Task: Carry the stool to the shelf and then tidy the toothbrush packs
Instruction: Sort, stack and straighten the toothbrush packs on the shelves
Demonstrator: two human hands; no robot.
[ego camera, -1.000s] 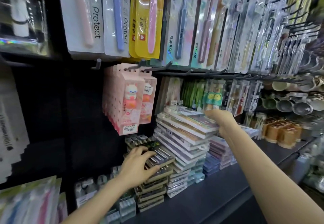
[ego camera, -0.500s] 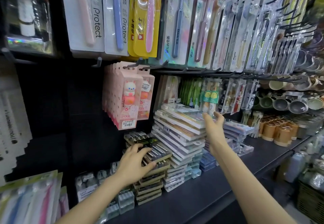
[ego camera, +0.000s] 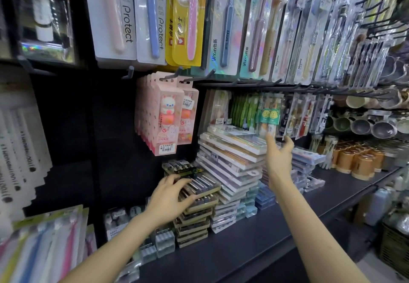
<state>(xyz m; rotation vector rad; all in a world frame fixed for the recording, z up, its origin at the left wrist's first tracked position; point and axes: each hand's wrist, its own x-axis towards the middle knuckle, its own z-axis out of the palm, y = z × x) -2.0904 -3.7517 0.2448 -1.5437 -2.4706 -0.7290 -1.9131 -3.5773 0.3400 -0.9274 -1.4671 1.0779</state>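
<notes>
step: tidying | left hand [ego camera: 172, 198] flat on dark stack [ego camera: 192, 227], 6 o'clock | right hand [ego camera: 279, 158] loose, seemingly empty | next: square up clear stack [ego camera: 230, 161]

Dark shelf [ego camera: 276, 234]: one flat board running from near left to far right, with a dark front lip. At the near left end, small clear boxes [ego camera: 164, 241] stand in a row, print too blurred to read. Just right of them is a stack of flat gold-edged packs [ego camera: 194, 223], the upper ones slid askew. Close against its right side is a taller stack of clear toothbrush packs [ego camera: 230, 163], fanned out and tilted, with smaller clear packs at its base. Right again are lower piles of blue-tinted packs [ego camera: 307, 163], untidy, some jutting out. Far right, well apart, is a cluster of upright orange-brown tubs [ego camera: 358, 163].
</notes>
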